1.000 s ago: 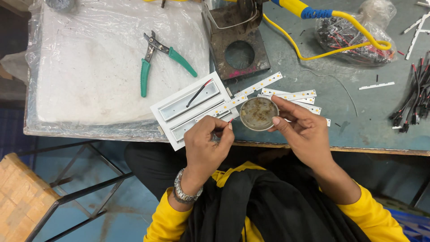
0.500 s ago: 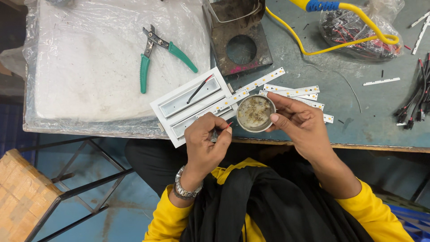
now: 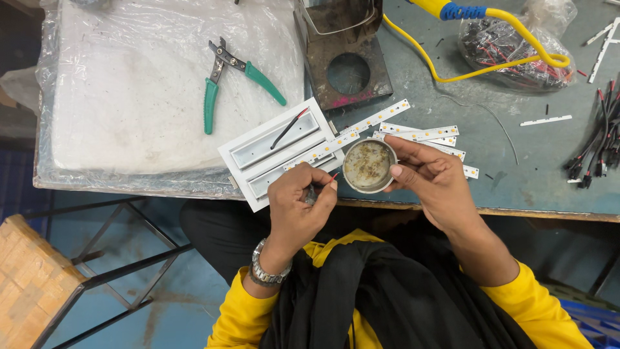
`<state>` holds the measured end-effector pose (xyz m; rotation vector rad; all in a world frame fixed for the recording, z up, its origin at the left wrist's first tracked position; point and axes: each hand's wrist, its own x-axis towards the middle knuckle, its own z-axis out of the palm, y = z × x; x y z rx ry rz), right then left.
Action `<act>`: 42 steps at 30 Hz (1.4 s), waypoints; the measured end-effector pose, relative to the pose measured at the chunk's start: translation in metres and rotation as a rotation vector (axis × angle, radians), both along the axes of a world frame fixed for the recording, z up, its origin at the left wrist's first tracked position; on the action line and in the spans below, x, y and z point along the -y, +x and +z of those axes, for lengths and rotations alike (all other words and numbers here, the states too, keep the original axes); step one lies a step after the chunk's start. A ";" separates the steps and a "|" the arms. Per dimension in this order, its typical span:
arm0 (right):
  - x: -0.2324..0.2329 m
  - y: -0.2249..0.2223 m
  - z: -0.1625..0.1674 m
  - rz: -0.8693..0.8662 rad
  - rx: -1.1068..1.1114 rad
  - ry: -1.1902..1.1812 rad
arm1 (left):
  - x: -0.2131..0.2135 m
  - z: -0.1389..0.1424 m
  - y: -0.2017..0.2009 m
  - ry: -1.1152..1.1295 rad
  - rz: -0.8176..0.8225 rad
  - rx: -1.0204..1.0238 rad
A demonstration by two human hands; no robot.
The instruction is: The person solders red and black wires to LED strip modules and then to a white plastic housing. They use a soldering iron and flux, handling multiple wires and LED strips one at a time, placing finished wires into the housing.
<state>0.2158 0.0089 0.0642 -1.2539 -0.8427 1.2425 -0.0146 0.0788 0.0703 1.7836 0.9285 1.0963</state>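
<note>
My right hand (image 3: 434, 182) holds a small round tin (image 3: 369, 166) of brownish paste at the table's front edge. My left hand (image 3: 298, 205) pinches a thin red-and-black wire (image 3: 332, 176) just left of the tin, its tip near the rim. A white rectangular light housing (image 3: 274, 152) with two slots lies just beyond my left hand, with another red-black wire (image 3: 289, 128) in its far slot. A narrow LED strip (image 3: 352, 136) lies across the housing's right end.
Green-handled pliers (image 3: 223, 81) rest on a plastic-covered white slab (image 3: 129, 97). A rusty metal stand (image 3: 345, 61), a yellow-cabled soldering iron (image 3: 452, 11), a bag of wires (image 3: 510, 48), more LED strips (image 3: 423, 134) and loose black wires (image 3: 597, 145) lie on the grey table. A wooden stool (image 3: 29, 284) stands lower left.
My left hand has drawn back slightly from the housing toward the tin, bringing the wire tip near its rim. My right hand keeps the tin in place.
</note>
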 end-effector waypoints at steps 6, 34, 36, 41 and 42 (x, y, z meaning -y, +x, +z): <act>0.003 0.001 -0.002 0.003 -0.007 0.016 | 0.000 -0.001 0.001 0.002 0.001 0.005; 0.013 0.000 0.005 -0.001 0.108 0.142 | 0.002 -0.008 0.005 -0.023 0.060 0.002; 0.012 0.001 0.005 -0.016 0.129 0.152 | 0.002 -0.007 0.004 -0.022 0.053 0.014; 0.011 -0.002 0.005 -0.012 0.161 0.171 | 0.001 -0.004 0.002 0.032 0.018 -0.021; 0.010 -0.003 0.005 -0.009 0.160 0.174 | 0.001 -0.003 0.001 0.037 0.013 -0.027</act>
